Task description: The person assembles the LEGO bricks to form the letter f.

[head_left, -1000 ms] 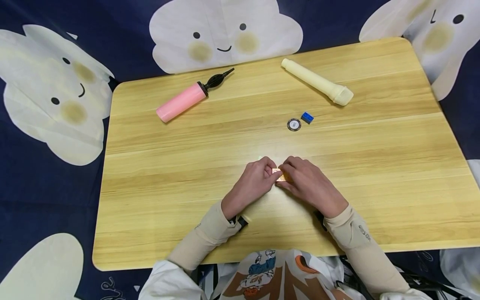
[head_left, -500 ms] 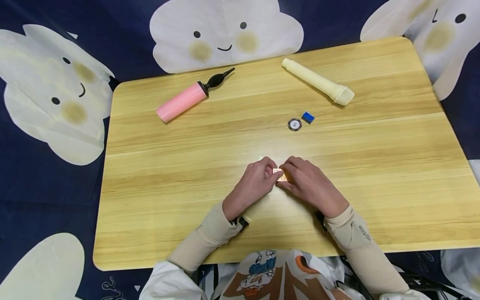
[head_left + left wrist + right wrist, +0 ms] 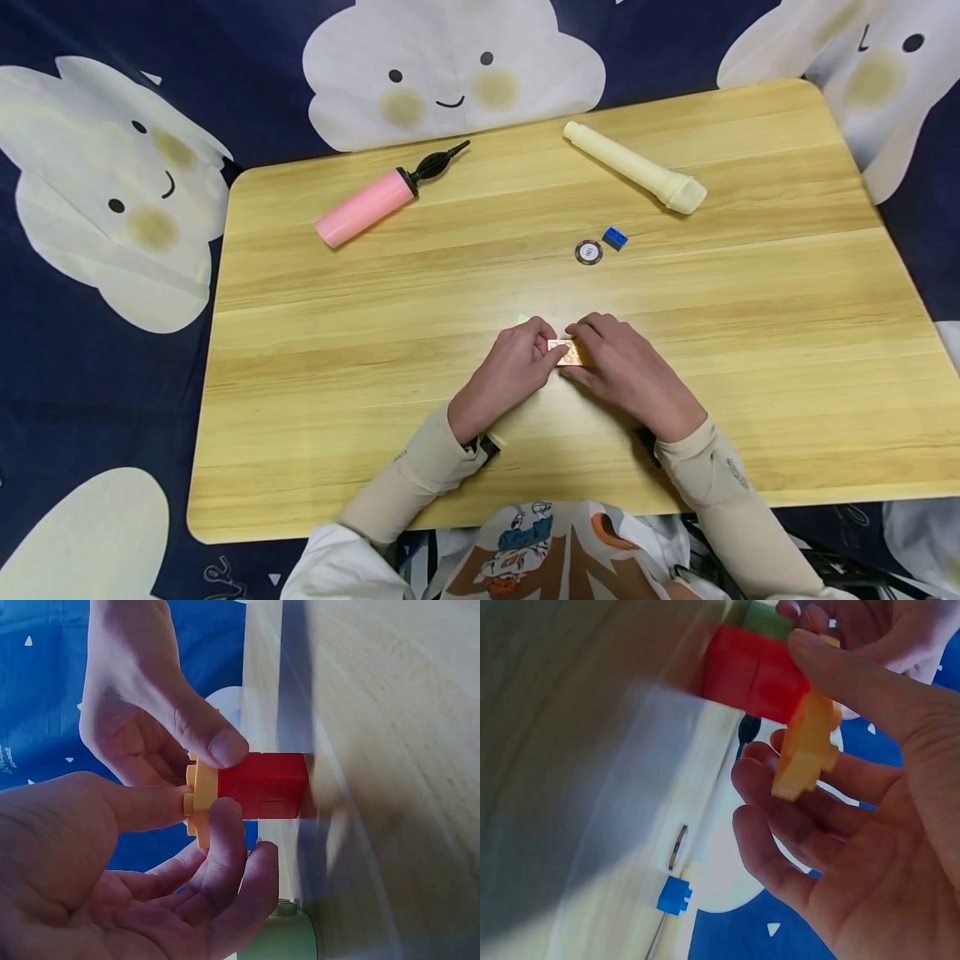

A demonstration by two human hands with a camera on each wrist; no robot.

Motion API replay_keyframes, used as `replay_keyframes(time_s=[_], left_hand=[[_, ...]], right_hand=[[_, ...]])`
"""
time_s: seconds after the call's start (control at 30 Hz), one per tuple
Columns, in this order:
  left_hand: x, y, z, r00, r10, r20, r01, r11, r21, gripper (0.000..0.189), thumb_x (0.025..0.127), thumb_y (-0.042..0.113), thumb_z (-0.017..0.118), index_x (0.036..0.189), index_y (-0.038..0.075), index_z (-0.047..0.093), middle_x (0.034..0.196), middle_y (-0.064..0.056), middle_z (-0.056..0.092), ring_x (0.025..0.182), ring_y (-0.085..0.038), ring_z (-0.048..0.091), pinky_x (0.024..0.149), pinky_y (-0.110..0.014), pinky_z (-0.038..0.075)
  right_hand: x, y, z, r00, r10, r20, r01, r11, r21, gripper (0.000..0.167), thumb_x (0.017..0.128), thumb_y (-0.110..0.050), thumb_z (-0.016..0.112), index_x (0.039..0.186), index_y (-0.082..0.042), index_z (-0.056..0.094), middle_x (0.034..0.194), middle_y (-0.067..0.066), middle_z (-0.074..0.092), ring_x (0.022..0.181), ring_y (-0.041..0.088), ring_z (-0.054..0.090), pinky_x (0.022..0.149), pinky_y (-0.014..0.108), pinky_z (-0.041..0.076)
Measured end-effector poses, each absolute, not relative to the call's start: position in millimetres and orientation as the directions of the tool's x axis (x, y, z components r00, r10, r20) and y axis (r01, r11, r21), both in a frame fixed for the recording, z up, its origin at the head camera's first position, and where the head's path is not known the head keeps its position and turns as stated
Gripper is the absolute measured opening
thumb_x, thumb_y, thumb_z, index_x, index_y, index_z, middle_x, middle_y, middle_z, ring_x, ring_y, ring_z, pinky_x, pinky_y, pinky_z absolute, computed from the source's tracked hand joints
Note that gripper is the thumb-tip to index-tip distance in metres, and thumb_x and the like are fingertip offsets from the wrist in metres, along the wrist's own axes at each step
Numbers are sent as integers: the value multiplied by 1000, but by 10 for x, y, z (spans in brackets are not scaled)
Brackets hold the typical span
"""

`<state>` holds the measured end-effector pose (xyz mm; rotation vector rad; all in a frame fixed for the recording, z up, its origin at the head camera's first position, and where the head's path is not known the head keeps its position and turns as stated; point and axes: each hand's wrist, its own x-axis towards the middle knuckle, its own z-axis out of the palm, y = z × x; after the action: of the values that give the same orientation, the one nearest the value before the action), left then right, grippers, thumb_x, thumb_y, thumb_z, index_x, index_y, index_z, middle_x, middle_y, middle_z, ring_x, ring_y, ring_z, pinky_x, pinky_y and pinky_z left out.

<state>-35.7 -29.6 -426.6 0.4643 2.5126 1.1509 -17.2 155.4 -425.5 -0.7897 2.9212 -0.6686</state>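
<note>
R grip [image 3: 632, 371] shifted slightly R, more of orange blk [image 3: 578, 354] showing

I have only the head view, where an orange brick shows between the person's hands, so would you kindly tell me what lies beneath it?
Observer: The left wrist view shows red blockwork directly under the orange brick, with a seam in it; I can't tell whether it is one block or two.
Operator: Thank you; does the orange brick sit flush with it?
Observer: No, in the right wrist view one end of the orange brick sticks out past the red.
Operator: And what is the pale green sliver beyond the left hand?
Observer: In the left wrist view it is a green block with a stud on top.
</note>
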Motion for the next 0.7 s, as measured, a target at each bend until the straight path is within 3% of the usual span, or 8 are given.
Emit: replay_keyframes(time_s=[0.3, 0.5, 0.7], left_hand=[[-375, -282, -4245, -862, 476, -173, 216, 654, 725, 29, 101, 27, 62, 115, 2, 61, 81, 1, 60, 70, -9, 56, 62, -19, 46], [-440, -283, -4132, -826, 524, -205, 329, 745, 581, 42, 99, 36, 63, 127, 5, 60, 89, 2, 59, 75, -8, 54, 63, -20, 46], [-530, -299, -4060, -816, 553, -170, 437, 782, 445, 45, 95, 39, 68, 128, 8, 63, 99, 0, 54, 81, -11, 51, 64, -24, 47]], right_hand=[[-195, 1629, -4232, -877, -474, 72, -458, 783, -421, 37, 85, -17, 81, 109, 7, 67, 107, 18, 63, 94, 33, 58, 81, 46, 50], [-257, 1660, -4191, -879, -469, 92, -463, 789, -404, 34, 85, -15, 81, 107, 6, 67, 104, 17, 61, 91, 33, 54, 77, 44, 46], [-315, 1649, -4149, -881, -462, 99, -459, 789, -407, 26, 82, -13, 83, 100, 0, 69, 103, 15, 57, 93, 32, 46, 79, 43, 40]])
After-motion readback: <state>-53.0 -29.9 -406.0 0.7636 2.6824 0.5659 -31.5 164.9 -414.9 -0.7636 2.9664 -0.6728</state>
